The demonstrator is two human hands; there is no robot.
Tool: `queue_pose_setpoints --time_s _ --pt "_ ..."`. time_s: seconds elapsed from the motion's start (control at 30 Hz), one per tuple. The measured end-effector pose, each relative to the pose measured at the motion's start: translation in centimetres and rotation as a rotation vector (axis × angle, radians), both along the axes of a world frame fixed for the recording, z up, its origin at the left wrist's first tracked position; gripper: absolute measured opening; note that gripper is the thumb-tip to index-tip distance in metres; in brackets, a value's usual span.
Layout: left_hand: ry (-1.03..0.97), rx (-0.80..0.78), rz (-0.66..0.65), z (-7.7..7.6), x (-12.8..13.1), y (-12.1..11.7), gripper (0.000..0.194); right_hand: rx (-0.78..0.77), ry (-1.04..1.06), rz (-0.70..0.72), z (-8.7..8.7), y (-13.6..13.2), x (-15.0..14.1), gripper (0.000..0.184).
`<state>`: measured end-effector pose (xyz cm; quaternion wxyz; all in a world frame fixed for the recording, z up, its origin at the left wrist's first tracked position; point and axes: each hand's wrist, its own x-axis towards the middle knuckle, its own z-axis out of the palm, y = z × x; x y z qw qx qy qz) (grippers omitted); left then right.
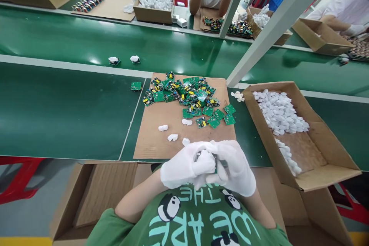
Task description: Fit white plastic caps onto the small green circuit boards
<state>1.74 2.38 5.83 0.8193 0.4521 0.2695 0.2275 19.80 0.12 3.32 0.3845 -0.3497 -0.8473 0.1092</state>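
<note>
Both hands wear white gloves and meet close to my chest, over the near edge of the cardboard sheet. My left hand point(184, 167) and my right hand point(236, 169) are closed around a small circuit board point(215, 168), mostly covered by the fingers; a bit of green edge and a dark part show. Just beyond the hands lie several small white plastic pieces point(173, 137) on the cardboard sheet point(152, 134). Farther back sits a heap of green circuit boards point(190, 94) with yellow and black components, some face down.
At the right, an open cardboard box point(317, 121) holds many white plastic pieces point(278, 113). Two boards with white tops point(135, 59) stand on the green conveyor belt point(72, 38). A grey metal post point(276, 27) slants across the right. Other people work at the far side.
</note>
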Motion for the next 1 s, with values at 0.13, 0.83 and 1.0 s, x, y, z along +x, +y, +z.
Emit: queue_pose_setpoints --time_s 0.13,0.83,1.0 --pt "0.065 0.105 0.028 0.4 -0.3 0.3 0.009 0.091 -0.029 0.072 0.7 0.7 0.0 0.047" --pt "0.051 0.128 -0.046 0.4 0.0 0.8 0.012 -0.081 -0.06 0.041 1.3 0.6 0.5 0.041" --pt "-0.058 -0.025 -0.007 -0.7 0.0 0.5 0.015 0.097 0.039 0.011 -0.2 0.4 0.3 0.042"
